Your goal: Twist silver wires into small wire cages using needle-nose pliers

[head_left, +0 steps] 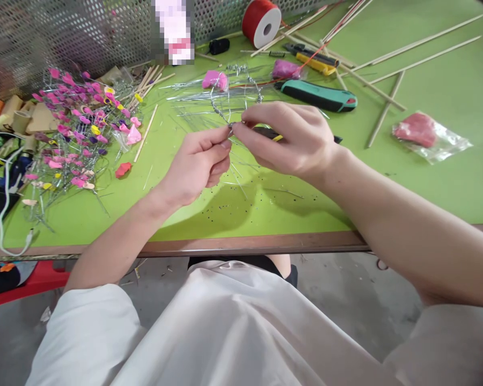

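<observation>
In the middle of the head view, a silvery twisted wire frame point(216, 109) stands up in a rough loop above the fingertips. My left hand point(197, 163) is closed, its thumb and forefinger pinching the wire at the base of this loop. From the other side my right hand point(295, 134) pinches the same spot, fingers almost touching the left ones. A dark tool with a yellow stripe point(277, 138) lies under my right hand, mostly hidden. Loose straight wires point(197, 96) lie behind the loop, and thin wire ends stick out below my fingers.
Wire stems with pink and yellow tips point(80, 123) are heaped at left. Behind lie a green-black utility knife point(317, 95), a red ribbon spool point(261, 24) and wooden sticks point(386, 115). Bagged pink clay point(416, 130) sits at right. A white cable point(2, 214) hugs the left edge.
</observation>
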The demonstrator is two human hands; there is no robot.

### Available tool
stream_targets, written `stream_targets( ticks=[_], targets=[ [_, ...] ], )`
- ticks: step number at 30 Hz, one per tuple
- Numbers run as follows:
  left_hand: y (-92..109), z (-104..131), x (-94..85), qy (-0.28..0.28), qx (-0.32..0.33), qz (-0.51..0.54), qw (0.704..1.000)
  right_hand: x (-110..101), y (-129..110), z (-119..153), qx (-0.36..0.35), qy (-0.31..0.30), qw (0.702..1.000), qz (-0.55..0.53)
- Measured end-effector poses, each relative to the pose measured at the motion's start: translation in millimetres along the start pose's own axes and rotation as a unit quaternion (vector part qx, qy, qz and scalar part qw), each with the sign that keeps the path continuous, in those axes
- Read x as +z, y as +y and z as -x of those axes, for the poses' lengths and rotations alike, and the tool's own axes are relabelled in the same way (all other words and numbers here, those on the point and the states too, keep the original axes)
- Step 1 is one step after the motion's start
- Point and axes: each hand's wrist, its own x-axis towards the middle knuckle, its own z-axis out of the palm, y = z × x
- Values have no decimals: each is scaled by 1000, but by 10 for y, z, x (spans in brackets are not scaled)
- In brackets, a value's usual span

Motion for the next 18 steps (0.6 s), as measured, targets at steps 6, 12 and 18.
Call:
stream_targets(
  ticks=[6, 12, 18],
  targets=[
    [5, -5, -13, -4, -2, -2, 1000, -25, 9, -9, 1, -44, 999, 23],
    [-35, -16, -22, -15, 21, 2, 1000, 3, 47, 22, 0, -50, 998, 48],
    [-60, -7, -11, 5, 30, -3, 1000, -41, 19, 10, -3, -56, 997, 44]
  ],
)
